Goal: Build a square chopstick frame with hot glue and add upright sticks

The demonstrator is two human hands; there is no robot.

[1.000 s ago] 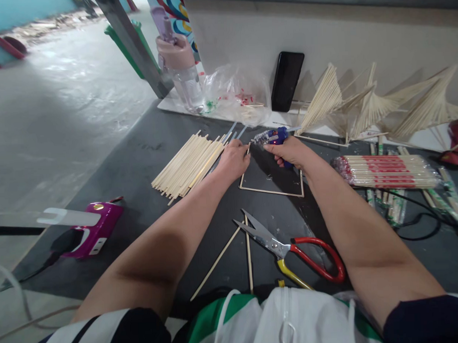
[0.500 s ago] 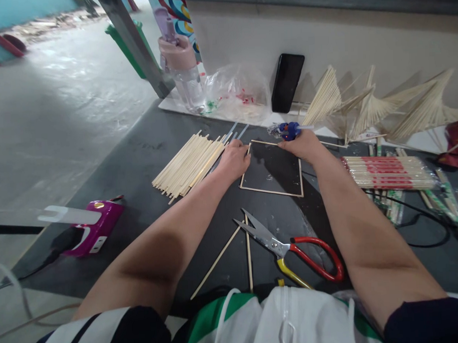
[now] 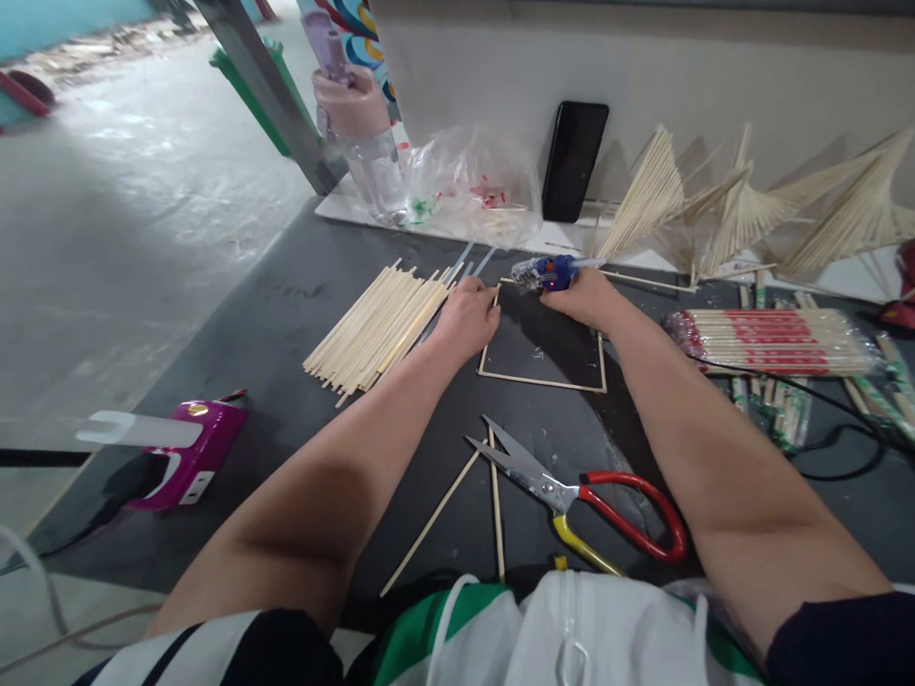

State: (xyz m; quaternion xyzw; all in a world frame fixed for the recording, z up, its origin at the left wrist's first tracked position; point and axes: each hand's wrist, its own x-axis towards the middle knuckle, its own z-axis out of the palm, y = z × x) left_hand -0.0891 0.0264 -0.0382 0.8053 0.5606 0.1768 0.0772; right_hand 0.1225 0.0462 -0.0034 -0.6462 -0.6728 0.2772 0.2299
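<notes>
A square of thin wooden sticks (image 3: 541, 382) lies flat on the dark table. My left hand (image 3: 470, 318) is at its upper left corner, fingers closed on the left stick. My right hand (image 3: 582, 304) is wrapped round a blue glue gun (image 3: 556, 272), with a clear glue stick poking out of its rear. The gun's foil-like front end points left, above the square's far side and close to the upper left corner. It hides most of the far stick. A pile of loose wooden sticks (image 3: 378, 331) lies left of my left hand.
Open scissors (image 3: 549, 490) and two loose sticks (image 3: 437, 514) lie near me. A purple power adapter (image 3: 198, 452) sits left; packaged sticks (image 3: 780, 342) and a black cable (image 3: 789, 383) lie right. Behind stand a bottle (image 3: 360, 136), a phone (image 3: 575, 162) and a fanned stick model (image 3: 730, 218).
My right hand and the glue gun have moved left along the far side of the square, towards its upper left corner. The cable and packaged sticks at right shifted slightly. My left hand stays put.
</notes>
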